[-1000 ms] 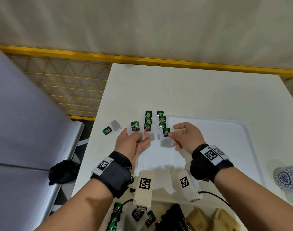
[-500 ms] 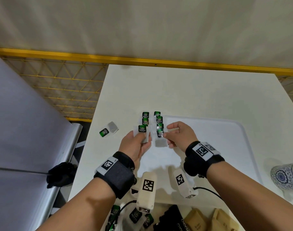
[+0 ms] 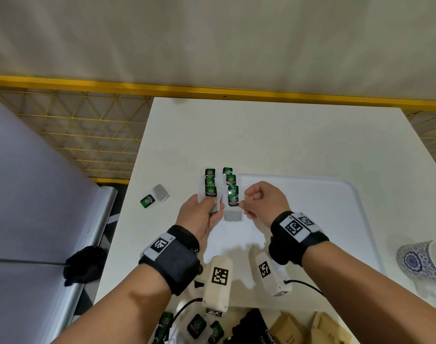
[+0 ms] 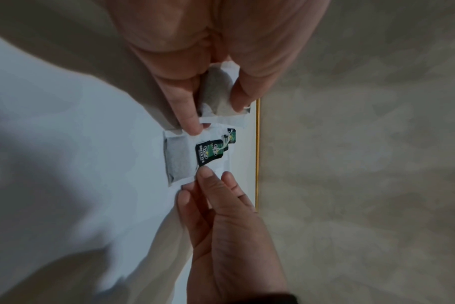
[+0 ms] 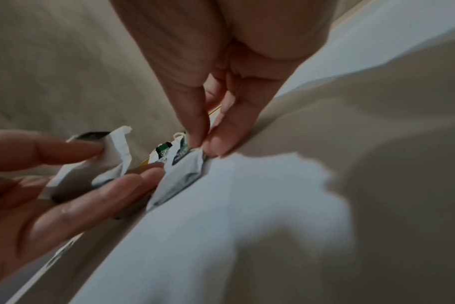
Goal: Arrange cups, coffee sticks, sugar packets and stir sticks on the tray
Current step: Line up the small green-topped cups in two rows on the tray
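Observation:
Green-tagged tea bags lie in two short columns [image 3: 209, 174] [image 3: 230, 179] at the left edge of the white tray [image 3: 311, 194]. My left hand [image 3: 199, 214] pinches one tea bag [image 3: 211, 192] between thumb and finger at the near end of the left column; the left wrist view shows that bag [image 4: 217, 96] in the pinch. My right hand [image 3: 246, 204] pinches the side of another tea bag [image 3: 233, 215] at the near end of the right column. That bag [image 5: 179, 179] lies on the tray.
One loose tea bag [image 3: 153, 198] lies on the white table left of the tray. A blue-patterned cup [image 3: 423, 261] stands at the right edge. Near me are more tea bags [image 3: 197, 326], brown packets [image 3: 286, 328] and a black packet [image 3: 256, 328]. A yellow rail [image 3: 212, 90] runs behind the table.
The left hand has carried its tea bag right, up to the near end of the left column. The right hand has shifted slightly left with its bag, so the hands are closer together.

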The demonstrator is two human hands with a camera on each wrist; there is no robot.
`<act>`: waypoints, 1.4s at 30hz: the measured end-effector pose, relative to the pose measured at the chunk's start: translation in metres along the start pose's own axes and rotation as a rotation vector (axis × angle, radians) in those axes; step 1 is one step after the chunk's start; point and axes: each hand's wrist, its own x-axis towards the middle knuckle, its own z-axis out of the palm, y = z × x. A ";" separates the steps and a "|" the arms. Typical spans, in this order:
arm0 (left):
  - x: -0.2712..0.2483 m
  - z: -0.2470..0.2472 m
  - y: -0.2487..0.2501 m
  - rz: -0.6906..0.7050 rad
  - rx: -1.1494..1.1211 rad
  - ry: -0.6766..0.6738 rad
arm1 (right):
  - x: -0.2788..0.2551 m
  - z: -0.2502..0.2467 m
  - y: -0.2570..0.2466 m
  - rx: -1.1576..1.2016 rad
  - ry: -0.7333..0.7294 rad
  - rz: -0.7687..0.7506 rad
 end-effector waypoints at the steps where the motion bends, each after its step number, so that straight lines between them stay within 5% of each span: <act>1: 0.000 0.001 0.000 0.000 0.000 0.003 | 0.001 0.001 0.000 -0.003 -0.004 0.003; 19: -0.005 -0.007 0.006 0.041 -0.023 -0.009 | -0.006 0.004 -0.011 0.082 0.044 -0.090; 25: -0.012 -0.012 0.007 0.042 0.058 -0.010 | -0.021 0.024 -0.027 0.206 -0.248 -0.092; 30: -0.021 -0.026 0.007 0.102 0.179 0.003 | -0.020 0.030 -0.022 0.139 -0.273 -0.058; 37: -0.009 -0.080 0.036 0.240 0.296 0.247 | -0.023 0.030 -0.017 -0.091 -0.503 0.024; 42: -0.003 -0.088 0.042 0.197 0.216 0.280 | -0.017 0.040 -0.023 -0.127 -0.313 -0.045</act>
